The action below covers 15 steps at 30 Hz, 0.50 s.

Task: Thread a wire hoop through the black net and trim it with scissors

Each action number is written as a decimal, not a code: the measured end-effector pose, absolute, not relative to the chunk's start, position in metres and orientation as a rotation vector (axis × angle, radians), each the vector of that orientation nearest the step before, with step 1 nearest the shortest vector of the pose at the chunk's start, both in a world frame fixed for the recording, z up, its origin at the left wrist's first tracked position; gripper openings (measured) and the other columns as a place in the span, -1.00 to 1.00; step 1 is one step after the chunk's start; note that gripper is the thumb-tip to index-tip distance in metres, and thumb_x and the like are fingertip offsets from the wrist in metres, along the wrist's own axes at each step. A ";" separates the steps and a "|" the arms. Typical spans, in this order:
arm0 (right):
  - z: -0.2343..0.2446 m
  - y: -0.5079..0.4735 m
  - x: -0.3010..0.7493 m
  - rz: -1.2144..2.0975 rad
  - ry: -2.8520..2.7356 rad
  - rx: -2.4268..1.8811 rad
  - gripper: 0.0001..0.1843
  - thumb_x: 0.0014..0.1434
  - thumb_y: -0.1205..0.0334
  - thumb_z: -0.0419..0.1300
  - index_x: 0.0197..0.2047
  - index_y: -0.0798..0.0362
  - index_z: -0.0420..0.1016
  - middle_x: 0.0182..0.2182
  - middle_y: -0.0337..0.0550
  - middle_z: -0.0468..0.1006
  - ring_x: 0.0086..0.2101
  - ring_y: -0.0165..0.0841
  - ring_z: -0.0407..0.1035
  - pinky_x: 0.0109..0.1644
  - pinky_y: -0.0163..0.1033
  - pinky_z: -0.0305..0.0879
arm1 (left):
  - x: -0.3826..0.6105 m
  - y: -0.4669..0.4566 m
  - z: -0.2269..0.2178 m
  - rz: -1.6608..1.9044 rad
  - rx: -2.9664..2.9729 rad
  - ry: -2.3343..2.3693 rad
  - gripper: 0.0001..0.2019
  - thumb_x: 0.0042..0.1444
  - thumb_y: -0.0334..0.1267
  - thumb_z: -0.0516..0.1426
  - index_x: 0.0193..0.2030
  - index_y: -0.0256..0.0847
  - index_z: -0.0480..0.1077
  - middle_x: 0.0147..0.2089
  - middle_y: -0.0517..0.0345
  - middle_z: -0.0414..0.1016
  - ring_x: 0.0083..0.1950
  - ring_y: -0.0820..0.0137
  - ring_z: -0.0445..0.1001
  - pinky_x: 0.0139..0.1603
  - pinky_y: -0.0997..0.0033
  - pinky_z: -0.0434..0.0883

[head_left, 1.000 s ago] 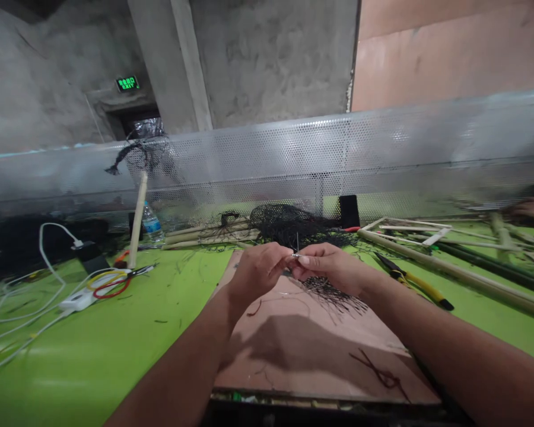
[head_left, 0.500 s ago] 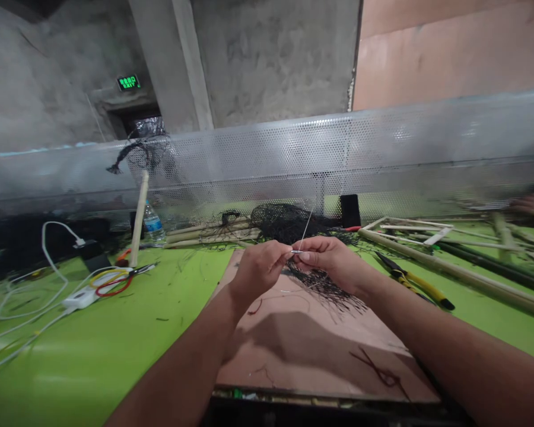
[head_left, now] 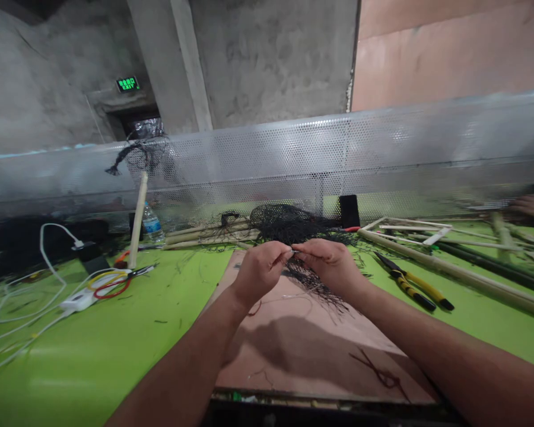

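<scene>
My left hand (head_left: 258,268) and my right hand (head_left: 330,264) meet above the brown board (head_left: 302,362). Both are closed in a pinch, fingertips almost touching. Between them shows a short bit of thin silvery wire (head_left: 295,251); most of it is hidden by the fingers. Behind and below the right hand lies a bundle of black netting (head_left: 323,290) with frayed ends. A thin loose wire (head_left: 300,295) rests on the board beneath the hands.
Yellow-and-black pliers (head_left: 412,281) lie right of the board. Bamboo poles (head_left: 463,273) and a wooden frame (head_left: 438,236) are further right. Left are a power strip (head_left: 78,299) with cables, an upright stick (head_left: 137,219) and a water bottle (head_left: 152,225). Another person's hand (head_left: 531,206) shows far right.
The thin wire that stood up from my right fingers no longer shows. My right hand has turned over so its back shows more; the left hand stays nearly in place.
</scene>
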State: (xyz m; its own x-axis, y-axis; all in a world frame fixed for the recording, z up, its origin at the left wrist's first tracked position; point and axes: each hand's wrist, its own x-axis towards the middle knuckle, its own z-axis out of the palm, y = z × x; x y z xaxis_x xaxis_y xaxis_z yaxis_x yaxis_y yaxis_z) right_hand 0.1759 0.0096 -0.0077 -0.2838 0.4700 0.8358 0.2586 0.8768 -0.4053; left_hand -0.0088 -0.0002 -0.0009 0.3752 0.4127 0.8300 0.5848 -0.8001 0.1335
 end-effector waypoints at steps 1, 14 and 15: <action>-0.008 0.010 0.177 0.130 -1.922 -0.488 -0.78 0.18 0.28 0.12 -0.20 0.02 0.60 -0.39 -0.12 0.57 -0.38 -0.39 0.42 -0.32 -0.28 0.34 | -0.008 -0.001 0.000 -1.406 -2.460 -0.914 -0.84 0.19 -0.27 0.06 -0.31 -0.25 0.43 -0.45 0.16 0.45 -0.42 0.48 0.38 -0.37 0.51 0.27; 0.000 0.006 0.180 1.250 -1.623 -0.515 -0.62 0.03 0.17 0.30 -0.05 0.03 0.49 -0.39 -0.17 0.57 -0.47 -0.42 0.45 -0.34 -0.25 0.39 | -0.016 0.001 0.002 -1.404 -2.408 -0.847 -0.87 0.18 -0.28 0.08 -0.25 -0.24 0.43 -0.40 0.16 0.49 -0.37 0.49 0.42 -0.33 0.53 0.31; 0.001 0.006 0.180 1.322 -1.606 -0.531 -0.67 0.05 0.13 0.28 -0.10 0.06 0.51 -0.42 -0.16 0.56 -0.50 -0.43 0.43 -0.38 -0.26 0.38 | -0.017 0.001 0.001 -1.371 -2.398 -0.821 -0.87 0.18 -0.27 0.07 -0.25 -0.24 0.43 -0.41 0.16 0.49 -0.37 0.49 0.42 -0.33 0.52 0.31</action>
State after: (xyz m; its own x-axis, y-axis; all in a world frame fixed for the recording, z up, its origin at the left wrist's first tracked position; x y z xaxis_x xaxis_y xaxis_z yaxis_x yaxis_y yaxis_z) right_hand 0.1805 0.0062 0.0013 -0.4504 0.8020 0.3923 -0.2308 0.3199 -0.9189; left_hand -0.0171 0.0013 0.0012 0.3952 0.3440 0.8517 0.5887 -0.8066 0.0526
